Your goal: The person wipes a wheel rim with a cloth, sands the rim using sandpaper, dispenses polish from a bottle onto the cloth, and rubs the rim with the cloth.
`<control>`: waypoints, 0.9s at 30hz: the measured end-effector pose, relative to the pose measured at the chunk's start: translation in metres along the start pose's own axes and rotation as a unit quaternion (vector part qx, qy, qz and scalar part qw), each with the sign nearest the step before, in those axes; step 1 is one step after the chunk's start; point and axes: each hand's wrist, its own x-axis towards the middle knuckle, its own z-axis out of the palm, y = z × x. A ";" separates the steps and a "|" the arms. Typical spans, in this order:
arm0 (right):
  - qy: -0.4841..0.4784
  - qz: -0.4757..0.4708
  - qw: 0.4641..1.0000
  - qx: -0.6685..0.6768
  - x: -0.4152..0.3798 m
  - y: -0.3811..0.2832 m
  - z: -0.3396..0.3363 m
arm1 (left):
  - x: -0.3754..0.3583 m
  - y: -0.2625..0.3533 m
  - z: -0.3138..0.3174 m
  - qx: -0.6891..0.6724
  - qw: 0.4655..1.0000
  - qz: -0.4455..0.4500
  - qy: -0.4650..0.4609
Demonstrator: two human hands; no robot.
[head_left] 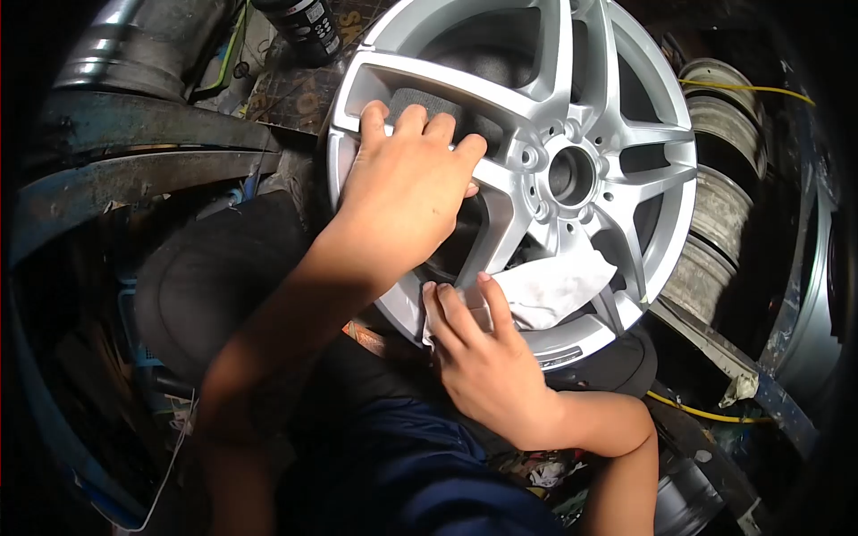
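Observation:
A silver alloy wheel (500, 192) with split spokes lies tilted in front of me. My left hand (402, 192) is over its left side, fingers bent over a spoke and thumb tip showing at the right. Just beyond those fingertips is a dark grey textured surface (424, 103), partly hidden by the hand and spoke. Lower down, my right hand (487, 366) presses a white cloth (559, 286) against the near rim. Part of the cloth is under its fingers, and the rest spreads right across the spokes.
Stacked, worn wheel rims (719, 196) stand at the right. A black bottle (304, 27) is at the top left. Blue metal bars (152, 174) reach in from the left. A yellow cable (706, 411) runs along the lower right. My dark-clothed knees are beneath the wheel.

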 end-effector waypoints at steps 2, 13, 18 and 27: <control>-0.002 0.008 0.999 0.050 0.008 0.011 0.003 | 0.000 -0.002 0.000 0.002 1.000 0.000 -0.006; 0.032 -0.023 0.998 0.052 0.007 0.024 -0.008 | 0.001 0.001 0.001 0.012 0.999 0.030 0.033; 0.029 -0.015 0.999 0.038 0.019 0.028 0.000 | 0.000 0.003 -0.004 0.012 1.000 0.020 0.004; 0.055 -0.049 0.995 0.061 0.009 0.022 -0.006 | 0.000 -0.001 -0.001 0.016 0.999 0.029 0.020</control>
